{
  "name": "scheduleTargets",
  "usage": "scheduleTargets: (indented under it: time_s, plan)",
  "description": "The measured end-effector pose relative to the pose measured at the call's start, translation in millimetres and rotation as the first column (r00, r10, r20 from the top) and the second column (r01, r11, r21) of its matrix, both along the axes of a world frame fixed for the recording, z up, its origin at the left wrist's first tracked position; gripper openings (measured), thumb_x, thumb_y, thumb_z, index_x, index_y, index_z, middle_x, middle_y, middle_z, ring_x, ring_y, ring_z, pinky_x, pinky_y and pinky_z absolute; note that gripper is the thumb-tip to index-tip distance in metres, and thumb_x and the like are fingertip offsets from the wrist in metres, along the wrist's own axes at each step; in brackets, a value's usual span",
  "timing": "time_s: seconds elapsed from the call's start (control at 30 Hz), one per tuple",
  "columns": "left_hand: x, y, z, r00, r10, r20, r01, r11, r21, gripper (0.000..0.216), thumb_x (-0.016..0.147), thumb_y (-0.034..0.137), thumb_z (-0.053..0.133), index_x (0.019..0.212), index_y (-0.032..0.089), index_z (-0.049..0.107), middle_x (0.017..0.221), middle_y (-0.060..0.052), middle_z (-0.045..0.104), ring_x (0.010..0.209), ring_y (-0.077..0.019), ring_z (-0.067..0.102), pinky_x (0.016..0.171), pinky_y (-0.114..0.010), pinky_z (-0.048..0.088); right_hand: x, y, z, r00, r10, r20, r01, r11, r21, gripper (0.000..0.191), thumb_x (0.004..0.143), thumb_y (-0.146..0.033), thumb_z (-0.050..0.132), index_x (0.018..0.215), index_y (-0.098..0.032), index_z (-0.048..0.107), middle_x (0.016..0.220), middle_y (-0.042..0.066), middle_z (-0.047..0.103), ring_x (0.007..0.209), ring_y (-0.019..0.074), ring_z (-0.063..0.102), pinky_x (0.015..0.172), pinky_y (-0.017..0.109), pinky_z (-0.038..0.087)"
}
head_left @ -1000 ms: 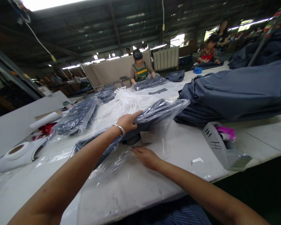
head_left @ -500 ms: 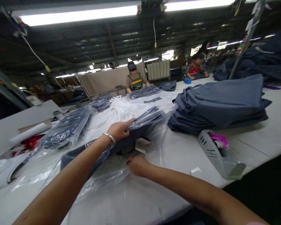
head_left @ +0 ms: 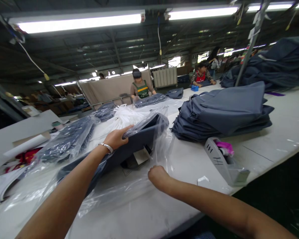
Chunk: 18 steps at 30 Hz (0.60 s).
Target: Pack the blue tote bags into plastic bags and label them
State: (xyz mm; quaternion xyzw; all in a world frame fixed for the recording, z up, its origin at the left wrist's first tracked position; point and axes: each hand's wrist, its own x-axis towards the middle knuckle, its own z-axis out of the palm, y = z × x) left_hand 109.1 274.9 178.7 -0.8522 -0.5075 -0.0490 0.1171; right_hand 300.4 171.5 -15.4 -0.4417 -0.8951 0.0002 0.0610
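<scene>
A folded dark blue fabric article point(head_left: 137, 142), its exact kind unclear, lies partly inside a clear plastic bag point(head_left: 161, 156) on the white table. My left hand point(head_left: 116, 138), with a silver bangle on the wrist, grips the upper edge of the plastic along with the article's rim, lifting that side. Lower right, my right hand point(head_left: 159, 178) is closed at the near edge of the plastic bag; its fingertips are turned away, but the film runs up to them. Between the hands, a pale card tag point(head_left: 141, 156) hangs at the fabric's lower edge.
A tall stack of dark blue articles point(head_left: 221, 109) stands right, behind a grey holder point(head_left: 225, 162) with a pink item. Bagged articles point(head_left: 67, 136) and white strips point(head_left: 126, 116) lie left and behind. Two co-workers sit across the table, one in a green apron point(head_left: 142, 89).
My right hand has moved right and slightly down, away from the tag, drawing at the plastic. My left hand has shifted a little left. The view has turned slightly right.
</scene>
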Motion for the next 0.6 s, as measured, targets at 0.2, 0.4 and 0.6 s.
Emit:
scheduleTargets:
  time_s: [0.2, 0.4, 0.6]
  plan:
    - [5.2, -14.4, -10.1, 1.000, 0.008, 0.018, -0.007, 1.000, -0.023, 0.071, 0.080, 0.033, 0.051, 0.149, 0.033, 0.033, 0.093, 0.000, 0.073, 0.078, -0.0205, 0.066, 0.067, -0.026, 0.042, 17.1, -84.7, 10.0, 0.983, 0.180, -0.038, -0.184, 0.973, -0.137, 0.014, 0.073, -0.018, 0.071, 0.087, -0.019, 0.074, 0.074, 0.009, 0.074, 0.063, 0.0251, 0.068, 0.051, 0.032, 0.047]
    - [13.8, -37.5, -27.2, 1.000, 0.006, 0.012, -0.005, 0.999, -0.049, 0.076, 0.079, 0.030, 0.054, 0.150, 0.034, 0.029, 0.096, -0.001, 0.074, 0.080, -0.0206, 0.067, 0.067, -0.026, 0.042, 47.4, -47.6, 25.1, 0.865, -0.119, -0.487, 0.088, 0.992, -0.086, 0.022, 0.095, -0.030, 0.053, 0.109, -0.021, 0.069, 0.101, 0.007, 0.073, 0.096, 0.0209, 0.067, 0.083, 0.030, 0.052]
    - [22.3, -53.8, -34.9, 0.999, 0.022, 0.036, -0.020, 0.998, -0.055, 0.077, 0.079, 0.025, 0.056, 0.150, 0.037, 0.029, 0.115, -0.001, 0.072, 0.091, -0.0221, 0.068, 0.072, -0.027, 0.046, 32.4, 42.5, -0.9, 0.850, -0.211, -0.484, 0.201, 0.977, -0.073, 0.045, 0.086, -0.015, 0.061, 0.131, -0.015, 0.058, 0.122, 0.014, 0.066, 0.108, 0.0289, 0.062, 0.093, 0.041, 0.051]
